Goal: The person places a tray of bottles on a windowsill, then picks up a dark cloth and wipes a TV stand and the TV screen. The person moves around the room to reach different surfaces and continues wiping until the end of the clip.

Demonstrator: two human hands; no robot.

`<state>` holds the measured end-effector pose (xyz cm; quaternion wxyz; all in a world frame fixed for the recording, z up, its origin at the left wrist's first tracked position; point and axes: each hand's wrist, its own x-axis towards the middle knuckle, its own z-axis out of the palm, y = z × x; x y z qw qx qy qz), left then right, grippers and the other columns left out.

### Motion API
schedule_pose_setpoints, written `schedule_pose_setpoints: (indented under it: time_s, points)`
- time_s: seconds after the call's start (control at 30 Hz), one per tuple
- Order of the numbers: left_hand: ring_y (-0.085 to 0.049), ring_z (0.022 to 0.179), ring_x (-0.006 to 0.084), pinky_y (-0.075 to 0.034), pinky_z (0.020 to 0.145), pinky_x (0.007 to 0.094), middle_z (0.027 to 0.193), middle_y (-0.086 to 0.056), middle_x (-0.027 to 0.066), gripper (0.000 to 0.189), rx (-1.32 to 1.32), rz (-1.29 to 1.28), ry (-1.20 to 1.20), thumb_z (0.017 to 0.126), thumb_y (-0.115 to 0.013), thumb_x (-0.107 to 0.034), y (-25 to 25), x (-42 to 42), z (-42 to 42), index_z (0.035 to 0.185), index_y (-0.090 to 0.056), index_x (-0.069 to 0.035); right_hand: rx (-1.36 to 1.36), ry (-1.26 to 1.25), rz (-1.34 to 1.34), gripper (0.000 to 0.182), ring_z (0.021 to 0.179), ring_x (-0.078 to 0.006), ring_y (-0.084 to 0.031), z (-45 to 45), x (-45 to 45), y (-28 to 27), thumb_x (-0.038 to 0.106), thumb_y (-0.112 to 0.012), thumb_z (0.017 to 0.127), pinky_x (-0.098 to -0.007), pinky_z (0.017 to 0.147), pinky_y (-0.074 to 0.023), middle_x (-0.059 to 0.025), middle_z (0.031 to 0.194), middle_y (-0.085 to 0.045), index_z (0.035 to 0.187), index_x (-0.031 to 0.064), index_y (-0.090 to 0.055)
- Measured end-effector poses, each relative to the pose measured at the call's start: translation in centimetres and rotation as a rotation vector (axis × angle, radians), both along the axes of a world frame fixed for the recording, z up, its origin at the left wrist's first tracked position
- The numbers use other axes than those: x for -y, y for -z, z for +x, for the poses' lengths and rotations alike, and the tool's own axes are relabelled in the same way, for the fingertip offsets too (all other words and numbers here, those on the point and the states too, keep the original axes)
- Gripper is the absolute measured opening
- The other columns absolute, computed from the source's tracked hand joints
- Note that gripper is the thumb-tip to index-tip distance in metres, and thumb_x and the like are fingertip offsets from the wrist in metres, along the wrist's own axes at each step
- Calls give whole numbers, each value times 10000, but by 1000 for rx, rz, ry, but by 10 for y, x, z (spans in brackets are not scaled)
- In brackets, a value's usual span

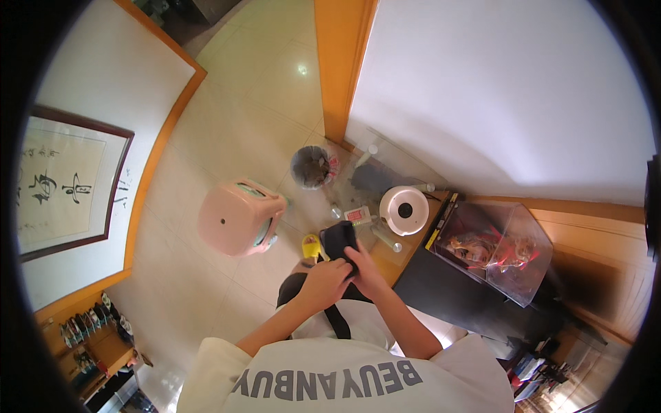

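Observation:
In front of my body I hold a small black bag [338, 241] with both hands. My left hand [326, 281] grips its near edge, with the fingers bent over it. My right hand [367, 266] has the bag's right side, the thumb lying along it. The fingertips of both hands almost meet at the near edge. A black strap [338, 322] hangs down across my light shirt; where it joins the bag is hidden by my hands. What is inside the bag cannot be seen.
A pink plastic stool [227, 219] stands on the tiled floor to the left. Ahead are a lined waste bin [311, 173] and a glass table holding a round white appliance [395, 199]. A clear display case [496, 253] sits on a black cabinet [439, 289] at the right.

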<state>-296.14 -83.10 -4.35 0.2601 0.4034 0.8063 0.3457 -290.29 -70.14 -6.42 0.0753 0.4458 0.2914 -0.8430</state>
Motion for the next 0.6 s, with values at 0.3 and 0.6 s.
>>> schedule_pose_setpoints:
  time_s: [0.3, 0.6]
  points:
    - [-589, 938, 338, -473, 796, 430, 1085, -592, 136, 532, -40, 78, -1, 696, -766, -243, 47, -19, -38, 1146, -579, -30, 83, -271, 922, 510, 1173, -380, -550, -2, -11, 107, 203, -591, 908, -426, 971, -428, -247, 1268, -559, 1346, -20, -455]
    - [-545, 1003, 412, -462, 862, 468, 1095, -548, 251, 457, -27, -208, -246, 881, -609, -233, 282, 100, -25, 1230, -483, 33, 160, -1045, 1583, 795, 1442, -412, -165, -33, -4, 281, 536, -581, 869, -632, 1120, -148, -219, 1558, -195, 1509, 167, -288]
